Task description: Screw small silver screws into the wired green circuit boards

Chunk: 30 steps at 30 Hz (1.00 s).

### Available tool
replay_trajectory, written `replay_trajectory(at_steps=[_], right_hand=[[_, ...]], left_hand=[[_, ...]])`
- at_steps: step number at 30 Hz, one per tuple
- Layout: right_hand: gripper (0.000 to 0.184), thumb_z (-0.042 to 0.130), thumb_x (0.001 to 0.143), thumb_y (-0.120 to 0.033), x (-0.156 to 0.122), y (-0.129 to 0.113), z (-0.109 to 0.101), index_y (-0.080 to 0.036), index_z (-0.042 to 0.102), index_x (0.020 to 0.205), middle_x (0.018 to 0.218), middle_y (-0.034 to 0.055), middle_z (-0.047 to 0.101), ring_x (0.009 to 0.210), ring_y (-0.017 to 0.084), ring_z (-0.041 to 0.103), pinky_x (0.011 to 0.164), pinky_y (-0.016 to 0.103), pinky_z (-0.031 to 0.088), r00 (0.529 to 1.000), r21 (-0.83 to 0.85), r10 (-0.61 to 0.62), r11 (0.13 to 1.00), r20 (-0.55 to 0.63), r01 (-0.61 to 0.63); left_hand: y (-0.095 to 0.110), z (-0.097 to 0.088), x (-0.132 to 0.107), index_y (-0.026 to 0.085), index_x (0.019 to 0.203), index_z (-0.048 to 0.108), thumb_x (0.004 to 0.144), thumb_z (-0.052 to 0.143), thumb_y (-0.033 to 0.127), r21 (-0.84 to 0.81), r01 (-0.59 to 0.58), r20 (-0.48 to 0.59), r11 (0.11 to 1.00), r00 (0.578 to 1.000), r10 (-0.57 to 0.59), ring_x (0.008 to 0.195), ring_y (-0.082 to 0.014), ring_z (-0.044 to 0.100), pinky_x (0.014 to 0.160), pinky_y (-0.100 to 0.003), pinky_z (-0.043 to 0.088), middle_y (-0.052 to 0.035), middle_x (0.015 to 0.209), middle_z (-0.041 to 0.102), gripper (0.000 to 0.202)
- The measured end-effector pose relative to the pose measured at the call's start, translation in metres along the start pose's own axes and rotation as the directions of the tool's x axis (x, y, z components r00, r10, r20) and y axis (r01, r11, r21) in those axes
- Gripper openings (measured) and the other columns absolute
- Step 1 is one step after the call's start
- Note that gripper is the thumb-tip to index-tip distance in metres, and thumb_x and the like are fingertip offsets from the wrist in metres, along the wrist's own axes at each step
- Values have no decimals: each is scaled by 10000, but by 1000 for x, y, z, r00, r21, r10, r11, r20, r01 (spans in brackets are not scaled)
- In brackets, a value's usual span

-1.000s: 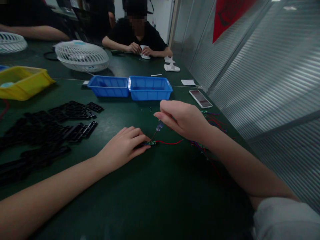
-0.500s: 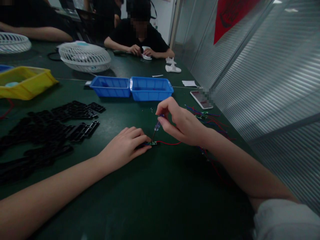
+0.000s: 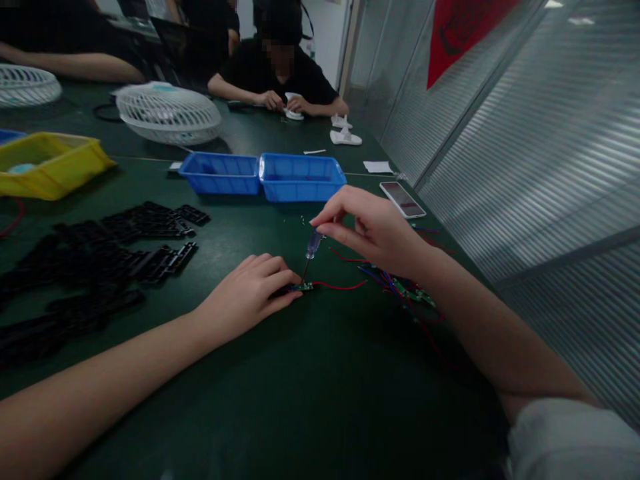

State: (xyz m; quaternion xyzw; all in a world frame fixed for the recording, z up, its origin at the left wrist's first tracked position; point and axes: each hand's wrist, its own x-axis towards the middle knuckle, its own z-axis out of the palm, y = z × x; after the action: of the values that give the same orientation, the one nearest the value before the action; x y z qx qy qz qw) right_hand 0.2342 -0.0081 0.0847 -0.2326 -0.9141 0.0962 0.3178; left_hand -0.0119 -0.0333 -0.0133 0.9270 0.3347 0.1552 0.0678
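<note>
My left hand (image 3: 247, 292) lies on the dark green table, fingers closed down on a small black part with a green circuit board (image 3: 303, 287) at its tip. A red wire (image 3: 340, 287) runs right from the board. My right hand (image 3: 375, 230) pinches the top of a small screwdriver (image 3: 311, 250) with a clear bluish handle. The screwdriver stands nearly upright with its tip on the board.
Two blue bins (image 3: 263, 175) stand behind my hands. Black plastic parts (image 3: 95, 257) lie in rows at left, near a yellow bin (image 3: 47, 163) and white fan grilles (image 3: 167, 113). More wired boards (image 3: 407, 290) and a phone (image 3: 403, 199) lie right. A person (image 3: 280, 73) works at the far end.
My right hand has risen and shifted its pinch to the top of the screwdriver, which now stands more upright. My left hand has stayed on the part.
</note>
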Motion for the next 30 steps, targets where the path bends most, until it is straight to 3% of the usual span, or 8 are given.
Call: replay_trajectory(at_steps=[6, 10, 13, 18, 21, 23, 27, 30], right_hand=[[239, 420, 1005, -347, -1, -5, 7, -146, 543, 961, 890, 28, 576, 769, 114, 519, 661, 240, 358, 992, -156, 112, 983, 63, -101], [450, 264, 1027, -428, -3, -11, 12, -176, 561, 801, 747, 15, 583, 684, 128, 507, 584, 277, 260, 966, -411, 228, 897, 122, -160], [504, 262, 1010, -470, -4, -14, 11, -175, 587, 763, 704, 23, 603, 668, 140, 523, 573, 289, 240, 939, -497, 310, 844, 149, -200], [323, 323, 963, -232, -3, -14, 7, -148, 631, 1015, 983, 78, 599, 879, 163, 564, 732, 280, 384, 960, -277, 191, 952, 204, -131], [286, 350, 954, -184, -3, -11, 8, -144, 535, 1168, 1017, 70, 589, 848, 140, 560, 751, 272, 414, 972, -98, 125, 989, 198, -107], [239, 398, 956, -207, -4, -9, 10, -133, 477, 1170, 975, 57, 588, 801, 128, 555, 712, 260, 419, 983, -47, 112, 993, 146, -107], [191, 469, 972, -332, -5, -6, 11, -158, 507, 1042, 916, 38, 589, 777, 121, 566, 673, 244, 422, 991, -75, 116, 991, 64, -111], [189, 428, 990, -299, -4, -8, 9, -160, 527, 1071, 977, 53, 623, 835, 124, 600, 703, 243, 436, 992, -101, 108, 990, 66, -101]], left_hand=[[0, 1, 0, 236, 1071, 630, 967, 505, 401, -8, 4, 0, 1000, 1000, -4, 908, -203, 518, 786, -351, 379, -39, 986, 577, 233], [0, 0, 0, 239, 1083, 631, 968, 502, 398, -15, 15, 10, 1000, 1000, -15, 915, -205, 518, 788, -351, 381, -42, 997, 578, 235], [1, 0, 0, 237, 1082, 632, 967, 504, 403, -22, 15, 3, 1000, 1000, -15, 907, -205, 516, 783, -350, 380, -41, 987, 579, 239], [2, 0, -1, 253, 1098, 622, 967, 511, 387, -42, 17, -3, 999, 1000, -17, 888, -196, 511, 768, -339, 373, -28, 964, 574, 218], [2, -1, -1, 251, 1099, 617, 968, 512, 381, -43, 25, 6, 999, 1000, -25, 909, -198, 511, 785, -341, 373, -27, 974, 575, 213], [2, -1, -1, 241, 1090, 617, 967, 513, 381, -37, 33, 8, 999, 999, -33, 909, -197, 510, 785, -340, 373, -29, 972, 573, 213], [2, -1, -1, 241, 1088, 615, 965, 517, 378, -31, 30, 4, 999, 1000, -29, 897, -196, 505, 779, -338, 370, -30, 972, 574, 208], [2, -1, 0, 243, 1079, 617, 965, 517, 380, -38, 40, 2, 998, 999, -40, 898, -199, 503, 777, -339, 367, -31, 972, 577, 204]])
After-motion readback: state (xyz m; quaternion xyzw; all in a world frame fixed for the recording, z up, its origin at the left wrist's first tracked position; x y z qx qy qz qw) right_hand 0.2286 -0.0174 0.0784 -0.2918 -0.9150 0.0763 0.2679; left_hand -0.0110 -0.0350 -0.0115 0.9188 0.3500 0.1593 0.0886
